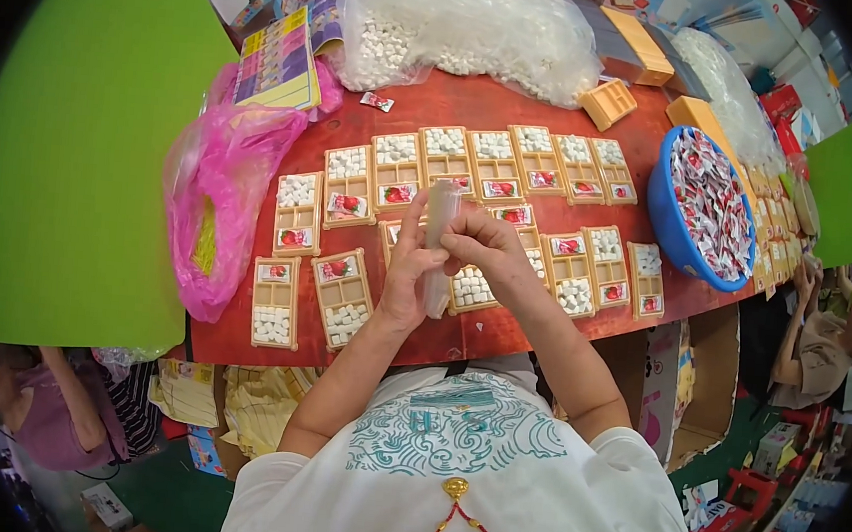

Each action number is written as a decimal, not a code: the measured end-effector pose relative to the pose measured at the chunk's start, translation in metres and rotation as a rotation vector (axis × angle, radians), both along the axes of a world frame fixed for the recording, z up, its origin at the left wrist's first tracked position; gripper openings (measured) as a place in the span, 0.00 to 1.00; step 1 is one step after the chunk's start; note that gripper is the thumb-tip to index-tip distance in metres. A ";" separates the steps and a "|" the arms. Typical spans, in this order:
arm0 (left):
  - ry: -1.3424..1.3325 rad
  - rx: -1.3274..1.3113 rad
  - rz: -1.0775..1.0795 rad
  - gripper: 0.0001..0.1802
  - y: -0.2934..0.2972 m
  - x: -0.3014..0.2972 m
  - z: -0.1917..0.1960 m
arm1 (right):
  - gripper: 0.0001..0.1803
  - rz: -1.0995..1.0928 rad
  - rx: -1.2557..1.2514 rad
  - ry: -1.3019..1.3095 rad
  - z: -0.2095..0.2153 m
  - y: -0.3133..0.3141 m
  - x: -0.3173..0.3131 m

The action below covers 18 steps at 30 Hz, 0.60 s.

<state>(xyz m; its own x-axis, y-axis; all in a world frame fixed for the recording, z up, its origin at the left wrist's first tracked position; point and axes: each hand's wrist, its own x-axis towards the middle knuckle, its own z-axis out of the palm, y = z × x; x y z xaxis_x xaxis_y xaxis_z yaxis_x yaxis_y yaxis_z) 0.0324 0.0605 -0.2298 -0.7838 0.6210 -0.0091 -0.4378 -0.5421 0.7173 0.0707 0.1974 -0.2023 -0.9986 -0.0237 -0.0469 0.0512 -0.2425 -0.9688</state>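
Upright between my hands is a narrow, translucent whitish plastic bundle (pixel 443 207); its exact kind is unclear. My left hand (pixel 409 275) is wrapped round its left side, with the thumb across the front. From the right, my right hand (pixel 492 254) pinches it near the middle. Beneath and around them stand two rows of tan compartment trays (pixel 341 292). Small white cubes (pixel 347 322) fill one end of many trays, and strawberry-printed sachets (pixel 348 205) lie in other compartments. My hands and the bundle cover parts of the middle trays.
A blue basin (pixel 672 220) heaped with sachets stands at the right of the red table (pixel 215 334). Large clear bags of white cubes (pixel 394 38) lie at the back. Left is a pink plastic bag (pixel 186 197). People sit on both sides, including one in a purple top (pixel 59 417).
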 end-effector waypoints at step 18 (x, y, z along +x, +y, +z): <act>-0.111 -0.123 -0.289 0.46 0.001 -0.012 -0.004 | 0.33 -0.151 1.408 0.584 0.034 0.041 0.028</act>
